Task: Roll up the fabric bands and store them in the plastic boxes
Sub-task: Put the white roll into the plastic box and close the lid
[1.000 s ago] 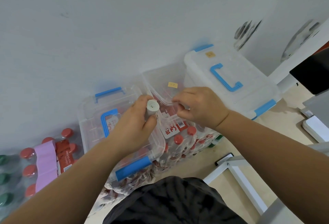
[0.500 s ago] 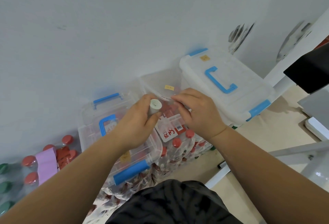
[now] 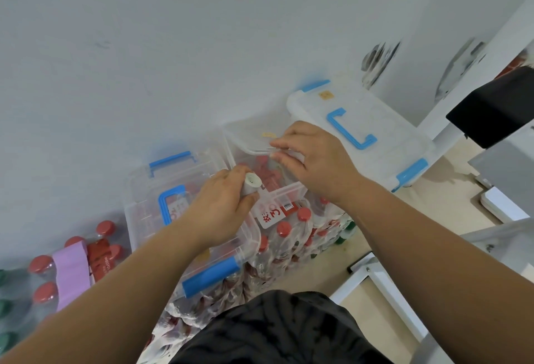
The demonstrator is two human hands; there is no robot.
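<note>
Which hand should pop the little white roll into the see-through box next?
Probably the left. The left hand grips the rolled band right at the middle box. The right hand is busy pinching that box's clear edge, likely its lid.

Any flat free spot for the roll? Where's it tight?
Free: big box lid, either side of its blue handle; left box lid beyond the left hand; floor strip between bottle packs and white frame. Tight: middle box, where the left hand holds the roll and the right hand pinches the lid.
</note>
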